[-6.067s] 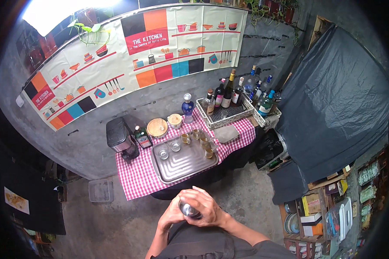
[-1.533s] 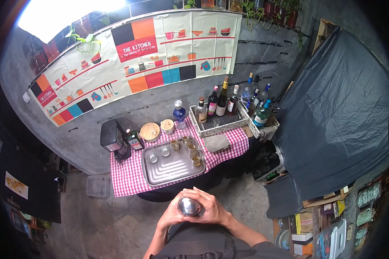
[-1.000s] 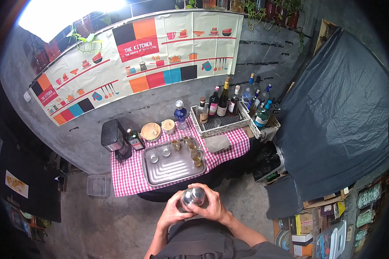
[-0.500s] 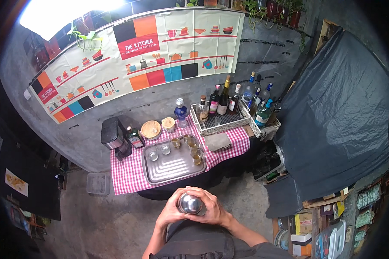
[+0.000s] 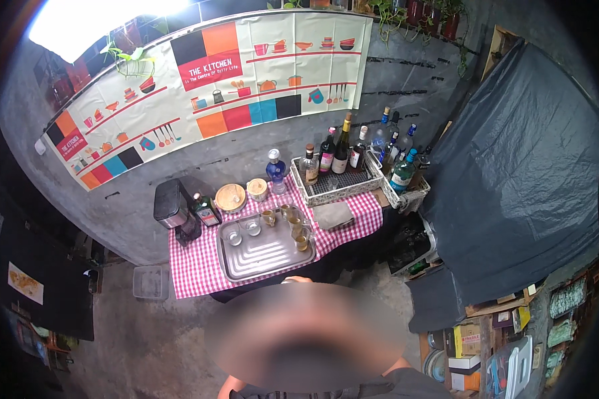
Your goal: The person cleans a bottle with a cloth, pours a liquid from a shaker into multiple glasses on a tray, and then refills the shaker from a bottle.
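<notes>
A smeared oval patch covers most of both hands in front of my chest. Above it, a few fingers of what looks like my right hand [image 5: 302, 279] show beside a sliver of a silver cocktail shaker [image 5: 287, 281]. My left forearm [image 5: 231, 386] and right forearm [image 5: 399, 366] both lead into the patch, and half a second earlier both hands were wrapped round the shaker. Beyond them, a grey metal tray [image 5: 266, 267] lies on the table. On it are two clear glasses [image 5: 253, 228] and several small glasses of brownish liquid [image 5: 301, 243].
A pink-checked cloth [image 5: 192, 279] covers the table. Along its back stand a black coffee machine [image 5: 173, 206], a dark green bottle [image 5: 206, 210], lidded round containers [image 5: 231, 197] and a blue bottle [image 5: 275, 169]. Baskets of bottles [image 5: 336, 193] and a folded grey cloth [image 5: 333, 216] are at the right.
My hands and the shaker have risen towards me, and a blurred patch now hides most of them. The tray and its glasses have stayed put.
</notes>
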The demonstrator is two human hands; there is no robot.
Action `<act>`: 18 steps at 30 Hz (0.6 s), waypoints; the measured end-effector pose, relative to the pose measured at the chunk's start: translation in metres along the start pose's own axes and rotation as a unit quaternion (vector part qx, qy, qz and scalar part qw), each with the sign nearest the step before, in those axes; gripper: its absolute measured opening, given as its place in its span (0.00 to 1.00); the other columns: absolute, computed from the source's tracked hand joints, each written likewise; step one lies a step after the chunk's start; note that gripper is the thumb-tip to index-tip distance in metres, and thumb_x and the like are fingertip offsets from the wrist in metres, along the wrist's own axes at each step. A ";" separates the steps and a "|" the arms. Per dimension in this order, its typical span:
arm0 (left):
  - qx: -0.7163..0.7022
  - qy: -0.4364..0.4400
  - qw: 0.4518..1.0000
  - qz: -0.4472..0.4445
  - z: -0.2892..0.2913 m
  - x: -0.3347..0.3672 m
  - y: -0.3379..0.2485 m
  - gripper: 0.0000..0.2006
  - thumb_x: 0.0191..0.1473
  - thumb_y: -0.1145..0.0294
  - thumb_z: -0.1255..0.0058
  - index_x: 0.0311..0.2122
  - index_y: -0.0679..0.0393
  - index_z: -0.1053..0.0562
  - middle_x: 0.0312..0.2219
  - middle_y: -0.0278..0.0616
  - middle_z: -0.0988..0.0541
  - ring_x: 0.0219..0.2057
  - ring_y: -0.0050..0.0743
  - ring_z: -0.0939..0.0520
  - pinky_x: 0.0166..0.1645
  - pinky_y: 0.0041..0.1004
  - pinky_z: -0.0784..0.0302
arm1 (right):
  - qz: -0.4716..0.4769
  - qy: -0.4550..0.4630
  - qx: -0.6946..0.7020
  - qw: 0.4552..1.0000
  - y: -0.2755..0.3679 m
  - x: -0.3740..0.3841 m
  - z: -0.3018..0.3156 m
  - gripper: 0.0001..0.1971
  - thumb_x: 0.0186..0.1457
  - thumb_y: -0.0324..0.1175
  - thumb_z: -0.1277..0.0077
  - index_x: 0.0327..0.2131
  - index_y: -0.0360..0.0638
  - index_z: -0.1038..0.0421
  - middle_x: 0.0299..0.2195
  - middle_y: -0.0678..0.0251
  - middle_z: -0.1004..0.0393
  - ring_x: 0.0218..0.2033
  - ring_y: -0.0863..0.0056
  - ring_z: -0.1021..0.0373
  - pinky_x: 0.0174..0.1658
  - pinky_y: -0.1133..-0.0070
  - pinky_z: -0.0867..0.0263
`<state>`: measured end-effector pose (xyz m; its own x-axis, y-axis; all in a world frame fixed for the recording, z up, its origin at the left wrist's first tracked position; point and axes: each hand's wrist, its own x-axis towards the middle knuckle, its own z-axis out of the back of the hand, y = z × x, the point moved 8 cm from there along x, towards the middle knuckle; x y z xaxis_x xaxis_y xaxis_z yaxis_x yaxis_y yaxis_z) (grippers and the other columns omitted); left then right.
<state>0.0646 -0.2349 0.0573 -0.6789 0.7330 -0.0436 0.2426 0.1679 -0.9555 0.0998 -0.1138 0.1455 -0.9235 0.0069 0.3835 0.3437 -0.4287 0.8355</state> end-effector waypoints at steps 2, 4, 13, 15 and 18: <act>0.090 -0.024 0.996 -0.001 0.006 0.004 -0.006 0.35 0.35 0.74 0.27 0.53 0.62 0.28 0.47 0.38 0.24 0.48 0.27 0.23 0.56 0.30 0.27 | -0.093 -0.023 0.088 0.992 -0.021 -0.006 0.001 0.34 0.48 0.41 0.31 0.55 0.37 0.33 0.47 0.50 0.23 0.49 0.57 0.23 0.53 0.66 0.28; 0.133 -0.028 0.988 -0.067 0.019 0.006 -0.016 0.37 0.33 0.75 0.26 0.54 0.64 0.29 0.46 0.38 0.23 0.49 0.29 0.22 0.57 0.30 0.27 | -0.069 -0.030 0.098 0.992 -0.021 -0.010 0.001 0.36 0.48 0.42 0.30 0.56 0.37 0.35 0.47 0.50 0.23 0.49 0.57 0.23 0.54 0.66 0.28; 0.078 -0.015 0.997 -0.012 0.009 0.004 0.000 0.37 0.36 0.73 0.28 0.56 0.62 0.30 0.46 0.37 0.23 0.48 0.27 0.23 0.55 0.32 0.25 | -0.100 -0.001 0.095 0.991 -0.030 -0.013 -0.007 0.37 0.48 0.40 0.31 0.58 0.36 0.37 0.46 0.50 0.23 0.49 0.62 0.23 0.51 0.70 0.27; 0.196 -0.009 0.979 -0.058 0.022 0.004 -0.006 0.39 0.34 0.74 0.27 0.56 0.62 0.30 0.46 0.37 0.23 0.48 0.27 0.22 0.55 0.31 0.26 | -0.035 -0.017 0.116 0.992 -0.023 -0.016 -0.006 0.37 0.47 0.37 0.31 0.59 0.37 0.37 0.50 0.52 0.25 0.52 0.62 0.25 0.55 0.69 0.29; 0.123 -0.001 0.986 -0.114 0.020 0.004 -0.006 0.41 0.34 0.66 0.20 0.55 0.61 0.30 0.46 0.35 0.23 0.48 0.25 0.22 0.56 0.31 0.25 | 0.091 0.000 0.022 0.996 0.014 -0.010 -0.008 0.38 0.46 0.36 0.30 0.58 0.36 0.37 0.51 0.50 0.26 0.53 0.58 0.25 0.56 0.67 0.30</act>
<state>0.0470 -0.2465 0.0569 -0.6977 0.6931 0.1811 -0.0917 0.1643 -0.9821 0.1121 -0.1271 0.1498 -0.8457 -0.0673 0.5293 0.5117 -0.3835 0.7688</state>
